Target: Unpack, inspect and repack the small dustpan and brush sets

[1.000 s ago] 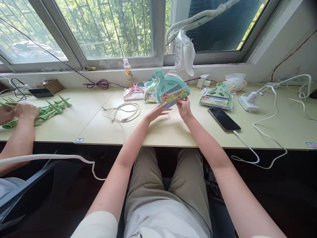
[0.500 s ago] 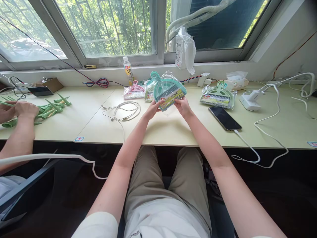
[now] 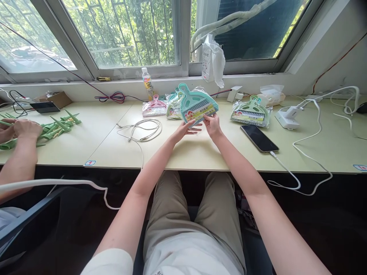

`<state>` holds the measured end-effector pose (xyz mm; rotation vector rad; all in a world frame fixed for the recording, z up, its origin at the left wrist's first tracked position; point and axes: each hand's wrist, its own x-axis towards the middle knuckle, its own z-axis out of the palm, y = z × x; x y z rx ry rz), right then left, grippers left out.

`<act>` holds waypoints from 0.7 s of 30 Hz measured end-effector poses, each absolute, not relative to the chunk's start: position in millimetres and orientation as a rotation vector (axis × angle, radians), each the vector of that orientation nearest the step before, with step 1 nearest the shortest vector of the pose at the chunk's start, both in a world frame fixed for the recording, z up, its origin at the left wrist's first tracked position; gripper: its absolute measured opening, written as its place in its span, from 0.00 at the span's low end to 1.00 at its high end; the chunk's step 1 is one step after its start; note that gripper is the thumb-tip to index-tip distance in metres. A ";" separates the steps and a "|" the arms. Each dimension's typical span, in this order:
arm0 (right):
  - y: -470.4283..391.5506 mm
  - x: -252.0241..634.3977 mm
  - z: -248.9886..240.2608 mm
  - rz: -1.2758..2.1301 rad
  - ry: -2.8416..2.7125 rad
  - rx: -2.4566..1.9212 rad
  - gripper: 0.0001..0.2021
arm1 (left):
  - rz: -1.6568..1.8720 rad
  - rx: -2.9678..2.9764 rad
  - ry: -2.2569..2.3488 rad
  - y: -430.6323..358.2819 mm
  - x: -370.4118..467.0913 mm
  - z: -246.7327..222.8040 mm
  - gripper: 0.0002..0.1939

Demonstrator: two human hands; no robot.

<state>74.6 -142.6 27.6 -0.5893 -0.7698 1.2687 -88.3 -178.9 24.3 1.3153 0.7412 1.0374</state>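
Note:
A teal mini dustpan and brush set [image 3: 199,104] in clear plastic wrap is held up above the table, its handle tilted up to the left. My right hand [image 3: 212,124] pinches its lower right corner. Below the lower left edge, my left hand [image 3: 186,130] has its fingers stretched out and apart; the thumb is close to the wrap, and I cannot tell if it touches. Behind lie a pink wrapped set [image 3: 155,106] and a green wrapped set [image 3: 173,107], partly hidden. Another green wrapped set [image 3: 250,112] lies to the right.
A phone [image 3: 259,138] on a white cable and a white power adapter [image 3: 287,119] are at right. A coiled cable [image 3: 146,130] lies left of my hands. At far left, another person's hands [image 3: 27,128] work among green plastic pieces [image 3: 59,126]. A bottle [image 3: 148,84] stands at the sill.
My left hand has loosened from the package and its fingers have spread below it. The set has turned slightly and shifted a little right, still in my right hand.

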 end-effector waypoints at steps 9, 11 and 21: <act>-142.0 74.9 26.2 1.321 -0.794 -0.607 0.20 | 1.192 1.223 0.777 -173.3 -95.4 28.0 0.32; -142.1 74.9 25.9 1.319 -0.798 -0.605 0.20 | 1.190 1.221 0.785 -173.7 -95.4 27.7 0.31; -127.0 80.9 19.8 1.451 -0.771 -0.733 0.12 | 1.219 1.219 0.884 -166.5 -100.9 22.9 0.31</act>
